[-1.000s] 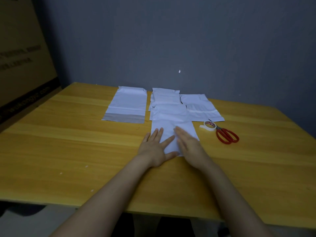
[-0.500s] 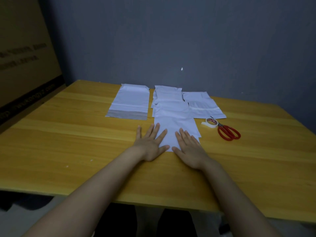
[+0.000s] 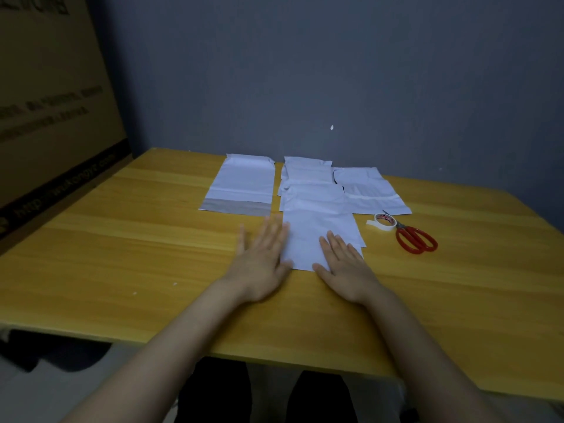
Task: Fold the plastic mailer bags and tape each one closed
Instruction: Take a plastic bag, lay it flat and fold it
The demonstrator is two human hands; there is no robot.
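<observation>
Wall (image 3: 305,71): grey-blue and plain, filling the far side of my view.
Cardboard box (image 3: 45,102): big and brown, standing at the far left beside the desk; its print is too blurred for me to read.
Desk (image 3: 122,254): yellow wood grain, carrying everything I list below.
Flat bag (image 3: 244,184): a white mailer lying unfolded at the back left, with a grey strip along its near end.
Middle bags (image 3: 308,172): white mailers overlapping in a column at the back centre; I cannot count the layers for sure.
Right bag (image 3: 369,190): a white mailer just beside that column, its near edge close to the tape.
Working bag (image 3: 314,239): the white mailer nearest me, at the desk's centre. Its far edge meets the column and it lies flat at my two hands.
Left grip (image 3: 262,257): the hand lies flat, fingers straight and close together, holding nothing. It rests mostly on bare desk, thumb side against the working bag's left edge, and looks slightly blurred.
Right grip (image 3: 345,264): flat too, fingers straight and a little spread, holding nothing. It rests palm down on the working bag's near right corner.
Scissors (image 3: 416,239): red handles, to the right of the working bag, blades pointing back at the tape.
Tape roll (image 3: 385,222): small and white, lying at the blade tips, a short loose end sticking out to its left.
</observation>
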